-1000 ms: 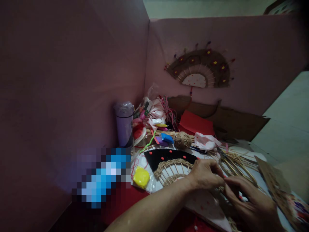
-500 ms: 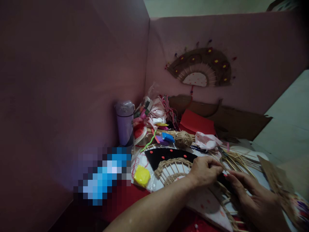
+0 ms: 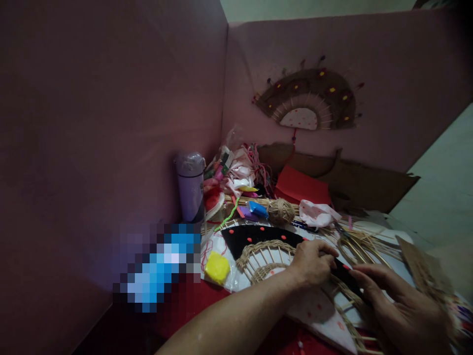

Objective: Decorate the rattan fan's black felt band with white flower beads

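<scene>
Left hand: the left hand (image 3: pixel 312 261) curls over the black band, fingers bunched; from here I can't tell whether they pinch anything.
Right hand: the right hand (image 3: pixel 402 301) has thumb and forefinger drawn close together at the black band, beside a red dot (image 3: pixel 346 266); what sits between the tips is hidden.
Fan: the half-round fan (image 3: pixel 281 245) lies on a white sheet (image 3: pixel 242 284) over red cloth (image 3: pixel 185 308), under both hands.
Fan's surface: a smooth, dark black band (image 3: pixel 240 243) with raised red dots, coarse braided twine along its inner edge, thin bare sticks like spokes, and a pale, red-spotted centre.
Beyond the fan: a round, fibrous twine ball (image 3: pixel 281 211) and a shiny blue packet (image 3: pixel 257 209).
Near the right hand: gold-handled scissors (image 3: pixel 353 250).
Left of the fan: a yellow lump (image 3: pixel 217 267) in clear, crinkled plastic.
</scene>
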Demonstrator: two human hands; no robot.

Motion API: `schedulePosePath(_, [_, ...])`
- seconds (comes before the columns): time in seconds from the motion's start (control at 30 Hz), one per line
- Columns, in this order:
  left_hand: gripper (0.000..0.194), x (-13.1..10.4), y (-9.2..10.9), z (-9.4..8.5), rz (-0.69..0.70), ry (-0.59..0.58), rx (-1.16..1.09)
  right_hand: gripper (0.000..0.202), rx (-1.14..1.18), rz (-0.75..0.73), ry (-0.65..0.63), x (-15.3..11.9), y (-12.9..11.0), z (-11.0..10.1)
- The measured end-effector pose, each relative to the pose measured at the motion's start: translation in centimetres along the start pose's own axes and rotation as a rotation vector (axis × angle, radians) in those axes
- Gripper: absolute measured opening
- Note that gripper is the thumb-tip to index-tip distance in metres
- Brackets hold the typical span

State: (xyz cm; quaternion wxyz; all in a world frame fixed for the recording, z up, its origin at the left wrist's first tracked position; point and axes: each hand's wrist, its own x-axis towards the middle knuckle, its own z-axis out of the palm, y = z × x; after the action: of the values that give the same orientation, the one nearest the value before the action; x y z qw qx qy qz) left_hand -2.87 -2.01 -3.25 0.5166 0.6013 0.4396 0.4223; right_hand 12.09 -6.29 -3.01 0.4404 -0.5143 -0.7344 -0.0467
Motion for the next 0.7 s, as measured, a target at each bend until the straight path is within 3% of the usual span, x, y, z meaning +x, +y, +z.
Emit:
schedulePosePath(0.13, [0.027,-0.09,-0.05,0.03,0.001,0.002,0.012,0.022,-0.011,-0.075,0.035,-0.12,0.58,0.41])
schedulePosePath(0.53, [0.025,-0.40,0.19,0.11,-0.012,0.022,0.022,0.018,-0.020,-0.034,0.033,-0.20,0.54,0.18])
schedulePosePath(0.7, [0.026,-0.45,0.12,0.10,-0.004,0.026,0.013,0.016,-0.047,0.109,0.042,-0.19,-0.06,0.24])
